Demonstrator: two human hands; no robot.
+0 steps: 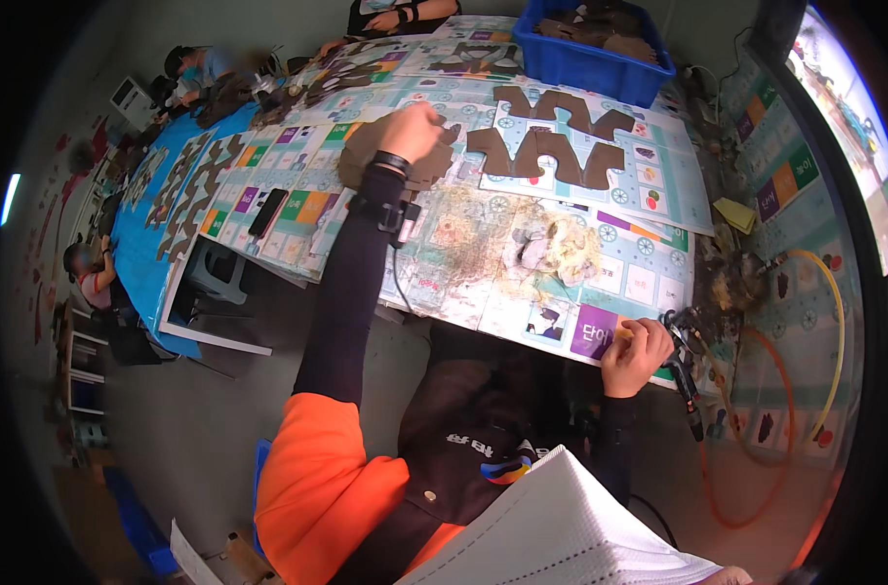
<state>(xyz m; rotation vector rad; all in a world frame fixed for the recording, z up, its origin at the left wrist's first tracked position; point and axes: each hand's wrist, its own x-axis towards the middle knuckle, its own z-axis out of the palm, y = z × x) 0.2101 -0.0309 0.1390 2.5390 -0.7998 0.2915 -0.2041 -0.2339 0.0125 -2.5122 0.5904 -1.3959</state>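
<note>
My left hand (pixel 412 134) is reached out over a pile of flat brown cut pieces (pixel 366 156), fingers curled inward; whether a piece is pinched in them is hidden. Near the front right edge of the table, my right hand (pixel 639 359) is closed with bent fingers, and what it may hold does not show. Just right of it, apart from the fingers, hangs a black spray gun (pixel 680 366). Two brown zigzag-shaped pieces, a farther one (pixel 566 109) and a nearer one (pixel 546 156), lie flat on the printed table sheet (pixel 434 292).
A blue crate (pixel 595 63) of brown pieces stands at the far right. A black phone (pixel 268 213) lies to the left. Dried yellowish residue (pixel 556 249) stains the sheet. An orange hose (pixel 785 390) and yellow hose (pixel 834 322) loop at right. Other people work at far left tables.
</note>
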